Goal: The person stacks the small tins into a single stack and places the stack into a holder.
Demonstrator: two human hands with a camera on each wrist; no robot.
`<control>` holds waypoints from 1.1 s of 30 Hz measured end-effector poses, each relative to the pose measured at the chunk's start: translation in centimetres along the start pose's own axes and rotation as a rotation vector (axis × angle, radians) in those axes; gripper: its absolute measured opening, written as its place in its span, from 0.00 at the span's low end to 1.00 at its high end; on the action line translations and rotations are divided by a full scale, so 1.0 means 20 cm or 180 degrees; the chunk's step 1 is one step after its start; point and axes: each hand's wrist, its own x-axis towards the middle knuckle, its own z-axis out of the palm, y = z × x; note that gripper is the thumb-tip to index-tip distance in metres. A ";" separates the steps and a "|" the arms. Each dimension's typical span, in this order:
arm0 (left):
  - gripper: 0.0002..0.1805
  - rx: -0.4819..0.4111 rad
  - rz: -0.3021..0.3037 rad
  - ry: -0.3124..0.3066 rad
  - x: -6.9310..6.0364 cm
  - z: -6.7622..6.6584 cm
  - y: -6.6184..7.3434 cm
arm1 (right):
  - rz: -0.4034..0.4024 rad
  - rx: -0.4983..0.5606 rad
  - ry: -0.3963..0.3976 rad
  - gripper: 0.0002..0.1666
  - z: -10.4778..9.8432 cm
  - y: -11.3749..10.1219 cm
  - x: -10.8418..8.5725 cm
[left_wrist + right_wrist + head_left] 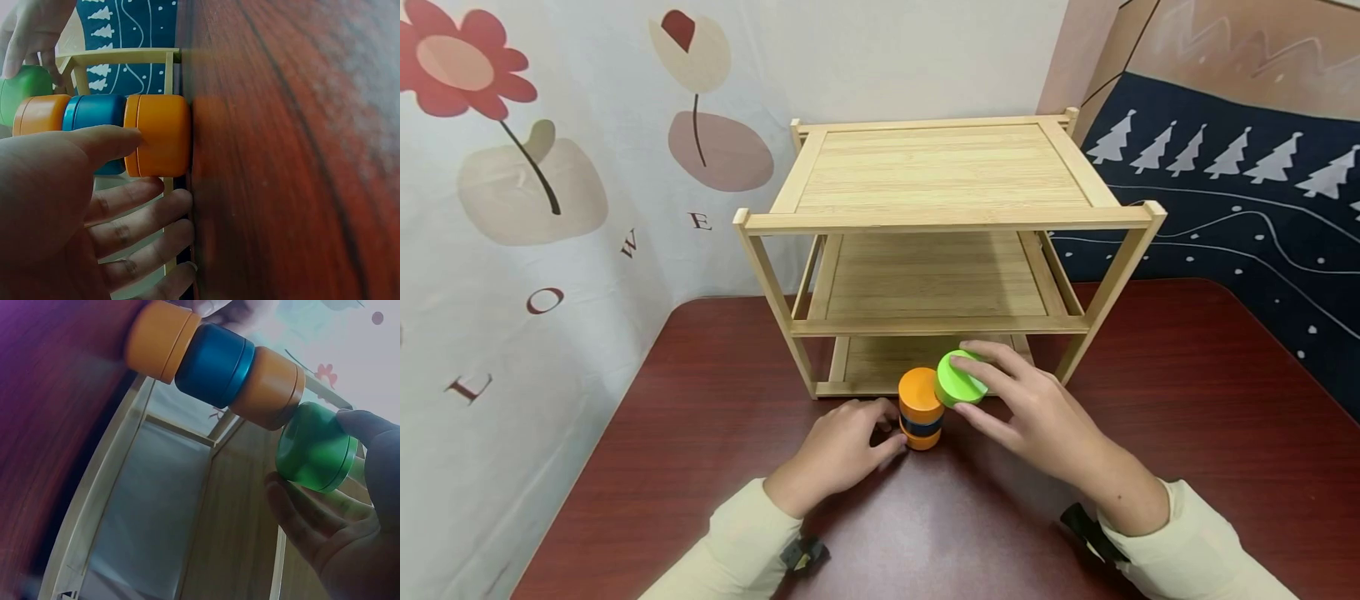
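Note:
Three round containers stand stacked on the table: a bottom orange one [164, 136], a dark blue one [214, 365] and an upper orange one [921, 390]. My left hand [841, 450] is at the stack's left, its thumb touching the bottom container in the left wrist view, the other fingers loosely bent beside it. A green container [957, 379] is pinched between the thumb and fingers of my right hand [1037, 412], at the upper right of the stack. In the right wrist view the green container [314, 447] appears tilted against the upper orange one's edge.
A three-level wooden rack [947, 218] stands right behind the stack on the dark red table [700, 375]. Behind are a light wall covering with flowers [625, 167] and a dark blue one with white trees [1225, 208].

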 end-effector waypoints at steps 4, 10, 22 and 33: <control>0.12 0.0005 0.0013 -0.0004 0.00 0.00 0.00 | 0.0007 0.0013 -0.0027 0.26 0.01 -0.01 0.00; 0.12 0.0015 0.0030 -0.0004 0.00 0.00 0.00 | -0.0013 0.0016 -0.0004 0.27 0.01 -0.01 0.00; 0.13 0.0018 0.0046 -0.0020 -0.01 0.00 0.00 | -0.0057 0.0019 0.0001 0.28 0.02 -0.02 0.00; 0.12 0.0026 0.0067 0.0016 -0.01 -0.01 -0.01 | -0.0009 -0.0038 -0.0105 0.27 0.02 -0.02 0.04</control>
